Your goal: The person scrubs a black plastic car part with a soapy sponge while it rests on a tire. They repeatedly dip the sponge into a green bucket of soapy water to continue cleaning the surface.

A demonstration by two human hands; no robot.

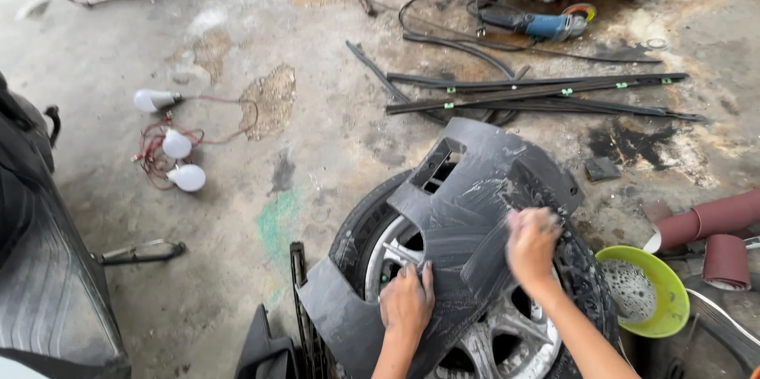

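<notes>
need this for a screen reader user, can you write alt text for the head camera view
Two bare hands work on a wet dark grey car body panel lying over a wheel on a concrete floor: the left hand presses flat while the right hand rubs it. A green bowl of suds sits beside.

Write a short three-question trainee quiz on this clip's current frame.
1. True or false: the left hand presses flat on the grey panel.
2. What does the panel rest on? A) a bench B) a wheel C) a stool
3. Fill in: the green bowl beside the wheel holds ____ water.

Key:
1. True. The right hand is motion-blurred on the wet panel; what it grips cannot be told.
2. B
3. soapy
</notes>
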